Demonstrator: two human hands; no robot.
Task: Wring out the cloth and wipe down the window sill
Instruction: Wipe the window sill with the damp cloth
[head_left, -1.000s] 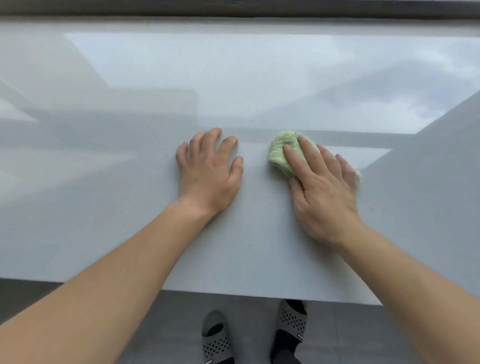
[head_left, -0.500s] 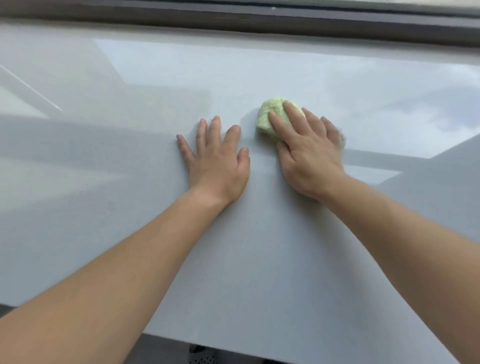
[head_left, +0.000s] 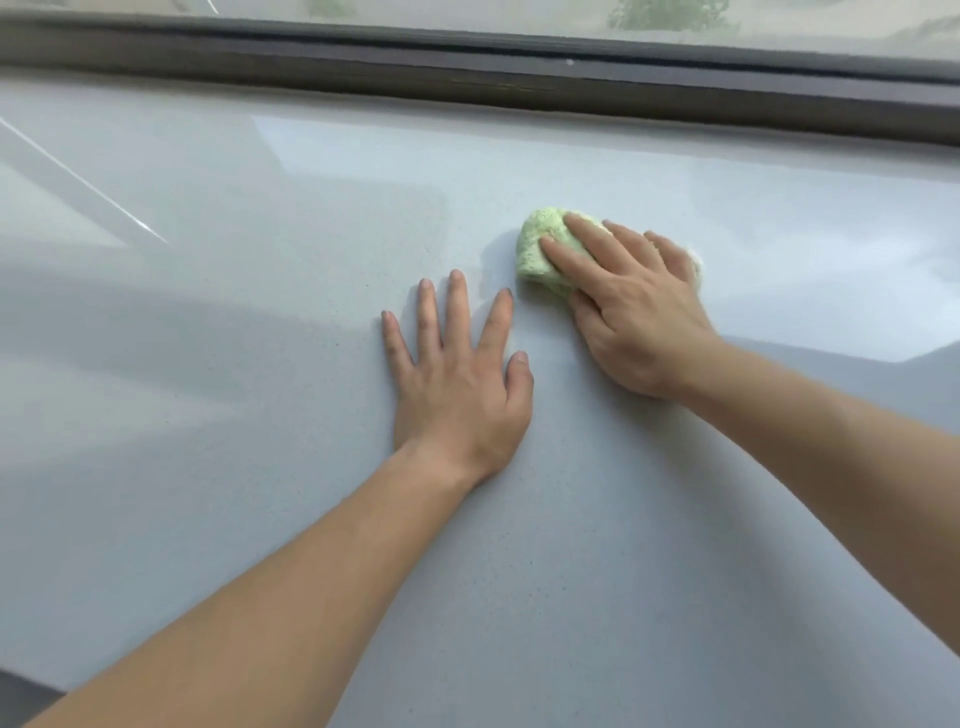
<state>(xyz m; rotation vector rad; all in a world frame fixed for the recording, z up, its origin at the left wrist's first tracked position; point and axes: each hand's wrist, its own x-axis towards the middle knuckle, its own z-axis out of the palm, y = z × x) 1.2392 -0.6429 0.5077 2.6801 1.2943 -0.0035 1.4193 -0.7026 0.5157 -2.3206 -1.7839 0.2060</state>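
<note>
A bunched light-green cloth (head_left: 537, 244) lies on the glossy pale-grey window sill (head_left: 260, 415), a little right of centre. My right hand (head_left: 631, 306) presses down on it with straight fingers, covering most of it; a whitish edge of cloth shows past my little finger. My left hand (head_left: 460, 382) rests flat on the sill just left of and below the cloth, fingers spread, apart from the cloth.
A dark window frame (head_left: 519, 83) runs along the far edge of the sill, with glass above it. The sill's near edge shows at the bottom left corner (head_left: 31, 680). Bright reflections lie across the surface.
My right hand has pushed the cloth farther from the near edge toward the window frame. My left hand followed and its fingers straightened. The view tilted up; the floor and slippers dropped out of sight.
</note>
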